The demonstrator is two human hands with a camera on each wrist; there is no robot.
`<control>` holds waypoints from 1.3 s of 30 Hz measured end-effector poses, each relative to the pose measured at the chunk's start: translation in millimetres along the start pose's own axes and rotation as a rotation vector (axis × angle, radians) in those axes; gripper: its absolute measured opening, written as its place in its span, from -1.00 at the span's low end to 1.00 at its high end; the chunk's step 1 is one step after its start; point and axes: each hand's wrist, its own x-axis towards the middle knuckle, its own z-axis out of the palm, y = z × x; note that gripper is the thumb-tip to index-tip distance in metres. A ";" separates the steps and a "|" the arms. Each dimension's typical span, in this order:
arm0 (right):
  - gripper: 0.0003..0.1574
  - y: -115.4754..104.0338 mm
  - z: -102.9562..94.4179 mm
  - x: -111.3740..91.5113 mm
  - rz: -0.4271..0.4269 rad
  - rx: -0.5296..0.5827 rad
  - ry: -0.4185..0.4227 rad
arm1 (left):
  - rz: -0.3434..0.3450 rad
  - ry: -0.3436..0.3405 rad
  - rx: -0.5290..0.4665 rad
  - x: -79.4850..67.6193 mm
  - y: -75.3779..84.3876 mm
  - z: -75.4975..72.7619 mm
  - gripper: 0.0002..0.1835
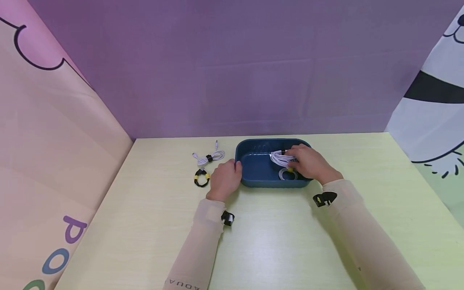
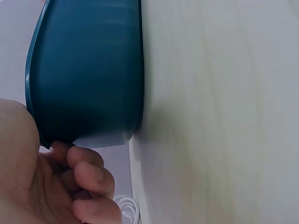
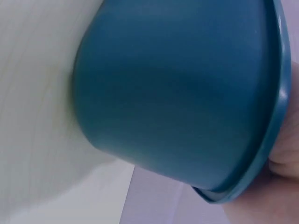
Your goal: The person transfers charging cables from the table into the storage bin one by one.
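A dark blue plastic basin point(image 1: 253, 184) sits on the table. My left hand point(image 1: 225, 179) pinches its left rim; the left wrist view shows the curled fingers point(image 2: 96, 179) at the basin's end. Over the basin's right side, my right hand point(image 1: 311, 162) grips a bundled white cable point(image 1: 280, 158) with a black tie. Below that bundle lies a coiled pale cable point(image 1: 282, 175) with a yellow tie. In the right wrist view the basin wall point(image 3: 173, 93) hides the fingers, with only part of the right hand point(image 3: 266, 200) showing past the rim.
Left of the basin lies a white cable point(image 1: 206, 159) bundled with a black tie. A black coiled cable point(image 1: 201, 183) with yellow bands is just nearer, beside my left hand. A purple cloth wall point(image 1: 217, 80) stands behind the pale wooden table point(image 1: 268, 241), with printed cloths at both sides.
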 end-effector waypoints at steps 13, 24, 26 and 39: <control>-0.59 0.0 -2.4 -2.8 -0.005 -0.050 0.021 | -0.002 -0.005 0.008 0.5 -0.7 -1.0 -0.58; -0.62 -2.7 -2.9 -4.5 -0.007 -0.068 -0.004 | 0.004 -0.010 0.002 0.7 -1.0 -0.2 -0.57; -0.63 -3.1 -3.0 -4.8 -0.009 -0.069 -0.006 | 0.005 -0.010 0.001 0.8 -0.9 -0.5 -0.58; -0.57 -5.0 1.1 -4.7 0.036 -0.090 0.007 | 0.005 -0.001 0.002 1.5 -2.7 0.9 -0.58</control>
